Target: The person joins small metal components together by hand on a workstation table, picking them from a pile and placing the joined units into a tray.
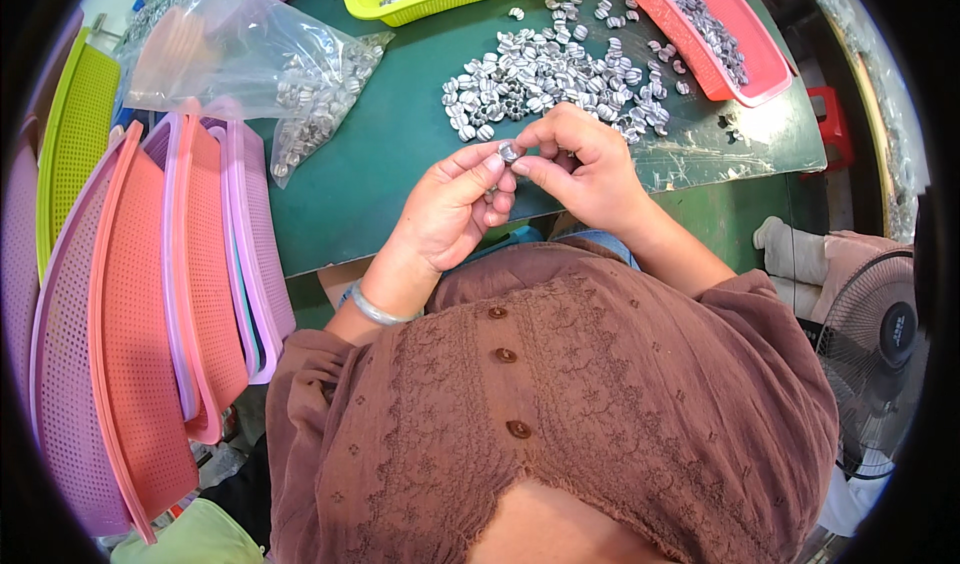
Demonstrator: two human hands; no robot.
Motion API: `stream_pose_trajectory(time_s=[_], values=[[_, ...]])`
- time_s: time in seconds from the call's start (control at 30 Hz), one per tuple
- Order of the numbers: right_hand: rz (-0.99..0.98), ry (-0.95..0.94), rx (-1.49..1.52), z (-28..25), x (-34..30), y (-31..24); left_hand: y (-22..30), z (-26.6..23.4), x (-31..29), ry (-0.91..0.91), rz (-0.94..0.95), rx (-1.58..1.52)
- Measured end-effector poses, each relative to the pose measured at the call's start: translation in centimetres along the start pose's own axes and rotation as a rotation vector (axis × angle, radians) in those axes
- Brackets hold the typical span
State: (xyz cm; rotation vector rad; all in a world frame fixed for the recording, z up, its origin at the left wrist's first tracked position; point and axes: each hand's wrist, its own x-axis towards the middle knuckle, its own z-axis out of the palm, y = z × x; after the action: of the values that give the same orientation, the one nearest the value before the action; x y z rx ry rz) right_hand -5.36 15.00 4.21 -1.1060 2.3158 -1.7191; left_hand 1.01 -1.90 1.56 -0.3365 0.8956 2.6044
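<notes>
Pinching one small silver piece (pixel 508 152) near the middle of the frame, the left hand (pixel 452 202) has thumb and forefinger clamped on it. The right hand (pixel 592 169) meets it from the other side, thumb and forefinger closed on its edge, the other fingers curled in. From where I stand, only this piece is plainly being worked; something grey shows under the left fingers, too small to make out.

Plenty looks left over: a loose heap (pixel 545 79) of like pieces covers the upper middle of the green worktop (pixel 365 199), with strays reaching toward the pink basket (pixel 764 90) at upper right, itself well filled. The yellow basket (pixel 470 0) at the top edge carries a few, and the clear bag (pixel 215 69) at upper left has more in its corner. I'd call it midway through a batch, though which lot is finished I cannot tell.
</notes>
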Motion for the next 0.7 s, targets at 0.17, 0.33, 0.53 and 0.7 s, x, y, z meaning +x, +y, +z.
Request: stream_pose_trajectory(time_s=[0.17,0.33,0.53,0.7], values=[[-0.1,0.047,-0.11,0.39,-0.14,-0.09,-0.32,0.83,-0.2,0.02,0.02,0.01],[-0.213,0.068,-0.178,0.65,-0.24,-0.25,-0.06,0.45,-0.29,-0.002,0.036,0.019],[-0.213,0.098,-0.204,0.5,-0.44,-0.48,-0.12,0.59,-0.44,-0.014,-0.026,-0.1],[-0.251,0.112,-0.214,0.54,-0.46,-0.33,-0.35,0.58,-0.54,-0.044,-0.015,-0.117]])
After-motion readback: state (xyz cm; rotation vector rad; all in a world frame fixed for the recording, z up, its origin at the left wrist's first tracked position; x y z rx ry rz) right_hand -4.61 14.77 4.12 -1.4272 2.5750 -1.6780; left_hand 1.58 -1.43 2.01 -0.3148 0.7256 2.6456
